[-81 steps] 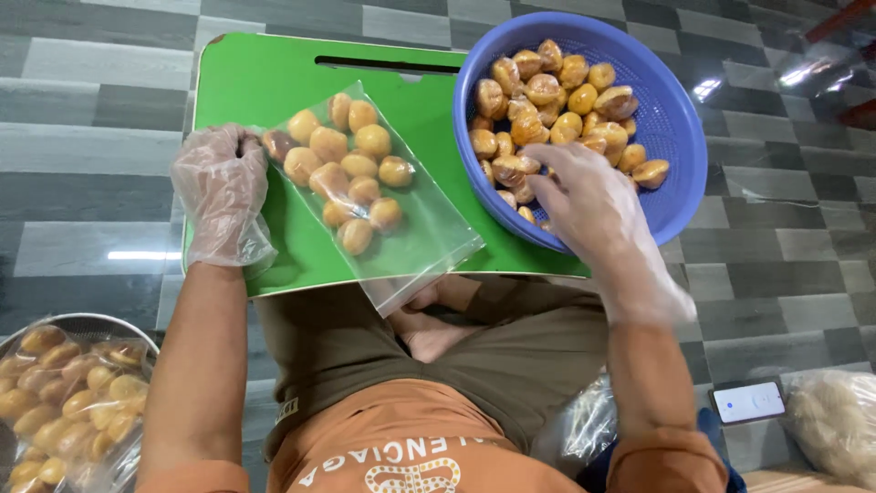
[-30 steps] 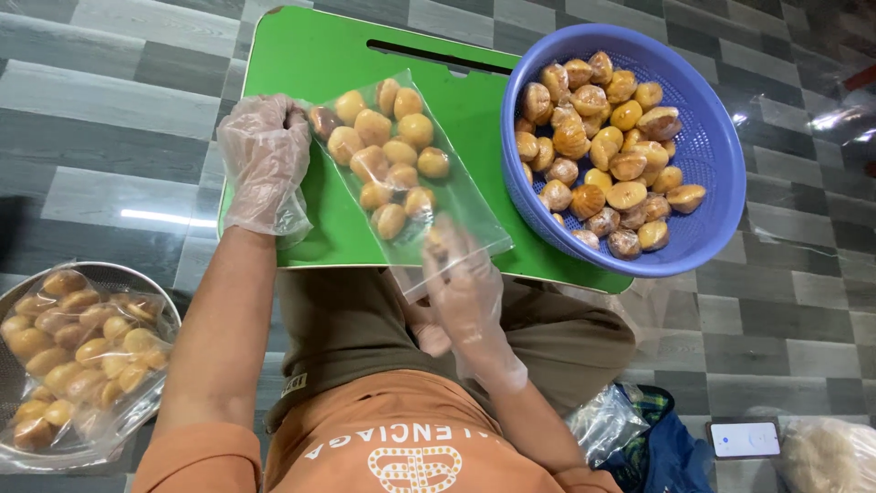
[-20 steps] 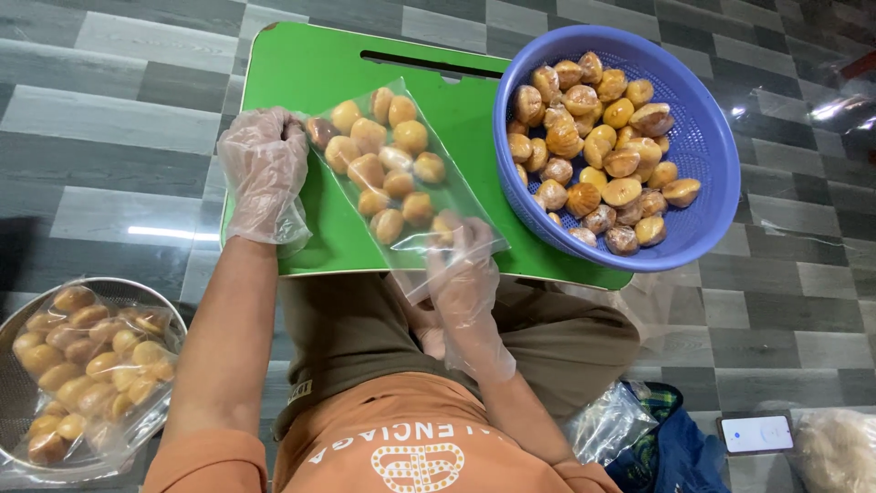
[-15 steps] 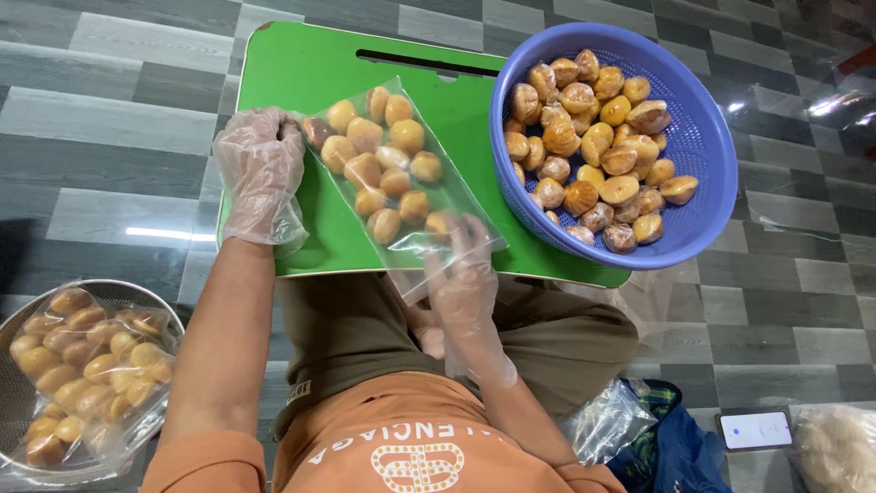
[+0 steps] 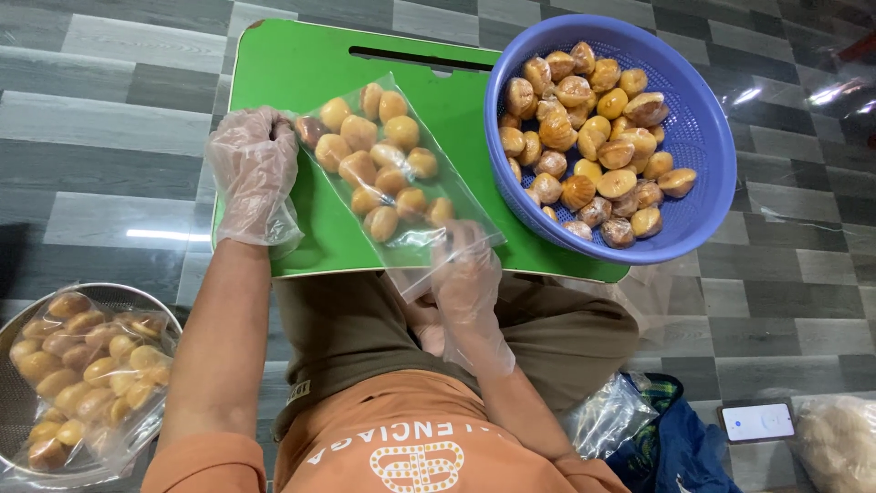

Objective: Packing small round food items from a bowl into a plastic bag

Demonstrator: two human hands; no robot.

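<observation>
A clear plastic bag (image 5: 388, 169) with several small golden pastries inside lies on a green board (image 5: 301, 82). My left hand (image 5: 254, 173), in a thin clear glove, pinches the bag's far corner at the left. My gloved right hand (image 5: 465, 274) grips the bag's open end at the board's near edge. A blue basket (image 5: 707, 146) full of the same golden pastries sits on the board's right side, apart from both hands.
A metal bowl (image 5: 18, 402) at lower left holds filled bags of pastries. A phone (image 5: 757, 422), crumpled plastic (image 5: 611, 415) and another bag (image 5: 844, 443) lie on the grey tiled floor at lower right. My legs are under the board.
My right hand left the blue basket and came down onto the bag's open end. My left hand closed on the bag's far corner. The bag now holds more pastries.
</observation>
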